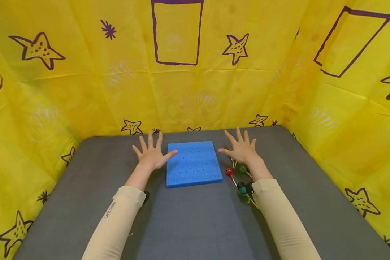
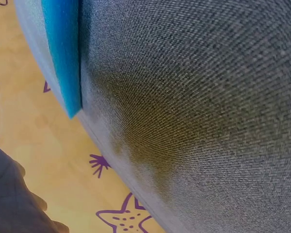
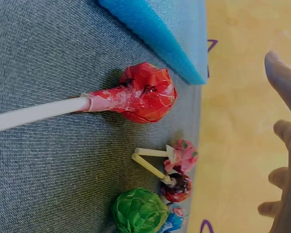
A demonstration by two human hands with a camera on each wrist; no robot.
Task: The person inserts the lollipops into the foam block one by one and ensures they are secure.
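A blue foam block (image 1: 193, 164) with rows of small holes lies flat on the grey table between my hands. My left hand (image 1: 150, 156) is at its left side, fingers spread, thumb overlapping the block's edge in the head view. Fingers fanned out, my right hand (image 1: 242, 150) is off the block's right side and holds nothing. Around my right wrist lie several wrapped lollipops: a red lollipop (image 3: 148, 92) on a white stick, a green lollipop (image 3: 139, 211), a pink lollipop (image 3: 183, 156) and a dark red lollipop (image 3: 177, 187). My right forearm hides part of this group.
The grey table (image 1: 188, 220) is enclosed at the back and sides by a yellow cloth (image 1: 195, 83) printed with purple starfish and frames. Another lollipop with green on it (image 1: 248, 198) lies close by my right sleeve. A blue wrapper (image 3: 172, 222) shows behind the green lollipop.
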